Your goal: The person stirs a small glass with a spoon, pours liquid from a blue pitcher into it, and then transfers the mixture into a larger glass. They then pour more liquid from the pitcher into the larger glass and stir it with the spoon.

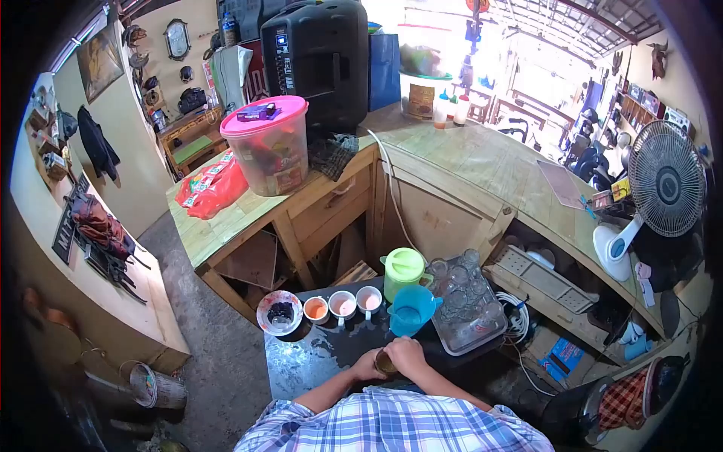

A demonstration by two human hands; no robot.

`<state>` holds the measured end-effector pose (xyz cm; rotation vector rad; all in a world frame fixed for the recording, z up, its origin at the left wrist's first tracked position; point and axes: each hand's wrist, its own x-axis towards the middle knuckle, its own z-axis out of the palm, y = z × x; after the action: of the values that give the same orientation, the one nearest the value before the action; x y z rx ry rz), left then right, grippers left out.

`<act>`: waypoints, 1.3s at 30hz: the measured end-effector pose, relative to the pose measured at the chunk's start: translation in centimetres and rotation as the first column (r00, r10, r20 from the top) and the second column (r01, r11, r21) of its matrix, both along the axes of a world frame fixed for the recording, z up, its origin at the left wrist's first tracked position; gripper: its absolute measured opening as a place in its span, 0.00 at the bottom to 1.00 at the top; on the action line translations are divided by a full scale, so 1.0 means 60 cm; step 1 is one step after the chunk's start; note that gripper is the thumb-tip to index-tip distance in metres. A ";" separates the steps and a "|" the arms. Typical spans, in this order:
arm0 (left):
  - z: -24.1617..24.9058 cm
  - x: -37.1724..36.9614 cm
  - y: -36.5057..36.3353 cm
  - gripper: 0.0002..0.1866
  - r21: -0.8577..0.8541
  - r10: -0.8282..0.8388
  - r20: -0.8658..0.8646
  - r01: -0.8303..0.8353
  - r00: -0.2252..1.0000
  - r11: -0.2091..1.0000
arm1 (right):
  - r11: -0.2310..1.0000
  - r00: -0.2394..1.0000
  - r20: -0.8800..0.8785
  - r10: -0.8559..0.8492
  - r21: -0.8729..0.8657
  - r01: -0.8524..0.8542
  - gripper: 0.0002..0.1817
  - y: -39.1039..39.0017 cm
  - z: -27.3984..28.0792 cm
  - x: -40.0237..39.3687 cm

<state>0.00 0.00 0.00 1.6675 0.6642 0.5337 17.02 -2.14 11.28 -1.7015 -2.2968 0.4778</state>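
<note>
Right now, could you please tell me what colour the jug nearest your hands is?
The jug is blue, seen best in the head view.

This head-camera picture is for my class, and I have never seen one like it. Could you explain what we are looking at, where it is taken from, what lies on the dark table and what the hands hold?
There is no machine here. A person wears a camera on the head, looking forward and down, so the wide lens bends the room's edges. At the bottom you see their plaid sleeves.

The left hand and right hand meet around a small glass on the dark wet table.

Behind it stand a blue jug, a green lidded jug, a tray of glasses, three small cups and a dish. What the glass contains cannot be told.
</note>
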 end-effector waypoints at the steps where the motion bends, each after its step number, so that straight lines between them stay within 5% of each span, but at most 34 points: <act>1: 0.003 -0.001 0.000 0.37 0.051 0.032 -0.031 -0.031 0.999 0.998 | 0.998 0.998 0.059 -0.028 0.051 0.025 0.13 -0.001 -0.001 0.000; 3: -0.002 0.034 -0.017 0.36 0.083 0.062 -0.028 -0.059 0.998 0.995 | 0.995 0.987 0.150 -0.061 0.087 0.048 0.12 -0.016 -0.003 0.029; 6: -0.028 0.035 -0.005 0.37 0.060 0.029 0.010 -0.029 1.000 0.998 | 0.999 1.000 0.014 0.000 -0.051 0.001 0.13 -0.007 -0.007 0.031; 9: -0.026 0.032 -0.005 0.37 0.089 0.038 0.009 -0.039 0.999 0.995 | 0.984 0.998 0.061 0.012 0.177 -0.023 0.13 -0.008 0.018 0.025; 11: -0.025 0.030 -0.005 0.38 0.064 0.027 0.006 -0.027 1.000 0.998 | 0.993 0.982 0.182 0.040 -0.115 -0.019 0.11 -0.005 0.032 0.020; 12: -0.021 0.029 -0.006 0.38 0.064 0.026 0.005 -0.026 1.000 0.998 | 0.993 0.983 0.181 0.039 -0.115 -0.018 0.11 -0.005 0.027 0.021; 15: -0.017 0.026 -0.006 0.38 -0.015 0.049 0.057 -0.048 0.997 0.999 | 0.990 0.997 0.005 0.072 0.118 -0.072 0.11 -0.001 0.013 0.021; 18: -0.024 0.023 -0.004 0.38 0.077 0.027 0.021 -0.028 0.999 0.997 | 0.998 0.979 0.195 0.056 -0.020 -0.053 0.10 -0.001 0.005 0.020; 20: -0.015 0.020 -0.005 0.38 0.033 0.039 0.042 -0.041 0.998 0.999 | 0.996 0.996 -0.071 0.055 0.069 -0.050 0.14 0.001 -0.004 0.019; 24: -0.028 0.013 0.001 0.38 0.102 0.037 -0.044 -0.033 0.998 0.994 | 0.998 0.994 0.106 0.038 0.038 -0.043 0.14 -0.002 -0.003 0.019; 26: -0.027 0.010 0.002 0.38 0.077 -0.009 0.012 0.008 1.000 0.997 | 0.990 0.991 -0.129 0.031 -0.134 -0.049 0.11 0.002 -0.007 0.020; 32: -0.031 0.003 0.008 0.40 0.156 -0.027 0.006 0.026 1.000 0.987 | 0.987 0.887 -0.463 0.004 -0.143 -0.079 0.07 -0.016 0.002 0.031; 36: -0.023 0.007 0.002 0.37 0.030 0.033 0.054 -0.034 0.998 0.999 | 0.987 0.890 -0.456 0.008 -0.137 -0.079 0.06 -0.033 -0.019 0.034; 39: -0.016 0.006 0.002 0.37 0.167 0.068 0.007 -0.068 0.998 0.984 | 0.991 0.894 -0.429 0.133 0.052 -0.123 0.07 -0.039 -0.026 0.030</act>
<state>0.35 0.10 -0.93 1.8055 0.6936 0.6543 18.83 -4.51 9.69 -1.2755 -2.0796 0.7661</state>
